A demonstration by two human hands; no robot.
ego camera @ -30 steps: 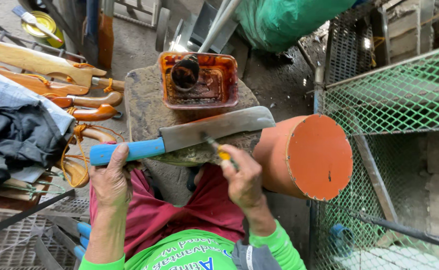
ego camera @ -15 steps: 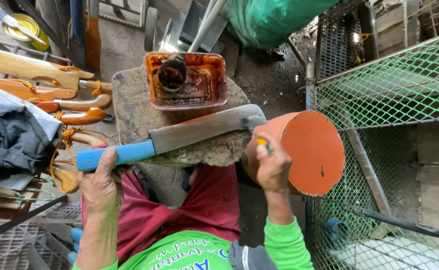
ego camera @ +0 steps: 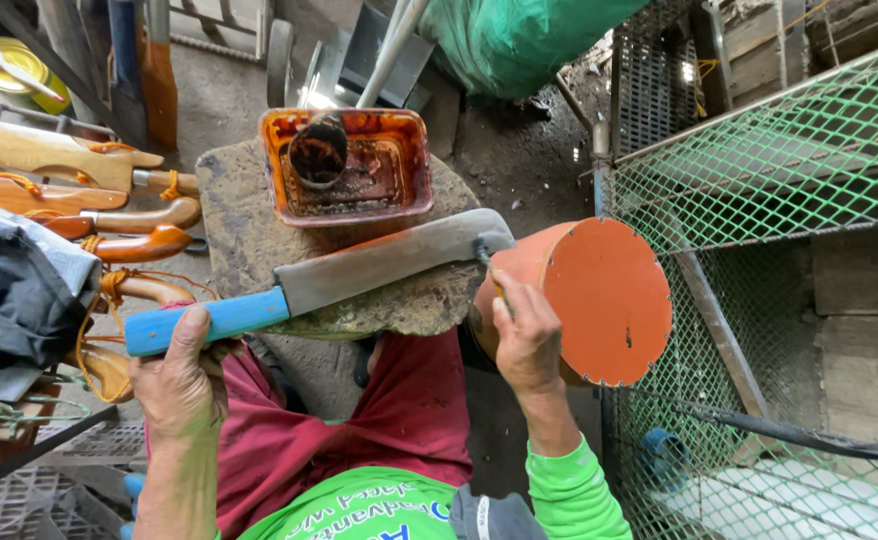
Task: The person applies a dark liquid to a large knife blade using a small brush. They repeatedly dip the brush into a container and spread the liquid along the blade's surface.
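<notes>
left hand: closed on blue handle of machete, laid on stone | right hand: fingers curled at blade tip, grip unclear

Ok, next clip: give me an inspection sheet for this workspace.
Surface: rough stone block, wet and stained.
Job's things: big knife with blue handle lying flat across the stone; orange tub of dark liquid behind it.
Clutter: wooden-handled tools and dark cloth at left; orange bucket on its side at right.
Grips: left hand on the handle; right hand near the blade tip.
Cables: nothing seen.
Surroundings: green wire mesh, green tarp.
</notes>
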